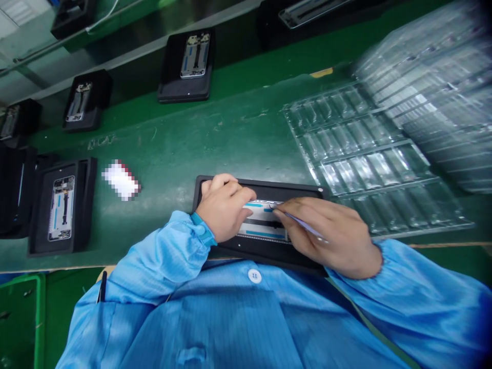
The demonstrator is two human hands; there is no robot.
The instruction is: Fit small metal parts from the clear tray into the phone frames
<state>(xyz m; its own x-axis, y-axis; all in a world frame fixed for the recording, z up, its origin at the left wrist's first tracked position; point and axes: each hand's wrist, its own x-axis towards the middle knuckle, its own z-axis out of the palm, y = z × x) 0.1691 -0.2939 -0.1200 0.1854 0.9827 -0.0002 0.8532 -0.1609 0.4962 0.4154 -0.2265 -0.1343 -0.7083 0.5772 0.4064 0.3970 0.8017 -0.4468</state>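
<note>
In front of me lies a black foam tray (265, 254) with an opened phone frame (265, 228) in it, silver with blue strips and a dark band. My left hand (225, 207) is closed over the frame's left end, its thumb and forefinger at the edge; a blue band circles that wrist. Pinched in my right hand (330, 233) is a slim purple pair of tweezers (302, 224), whose tip touches or hovers just over the frame near a short blue strip. My right fingers hide the frame's right end.
A clear plastic tray (361, 138) with moulded slots lies at right, beside a blurred stack of similar trays (442, 92). Further black trays hold phone frames at left (62, 210) and along the back (196, 54). A pixelated white item (122, 179) lies left of my tray.
</note>
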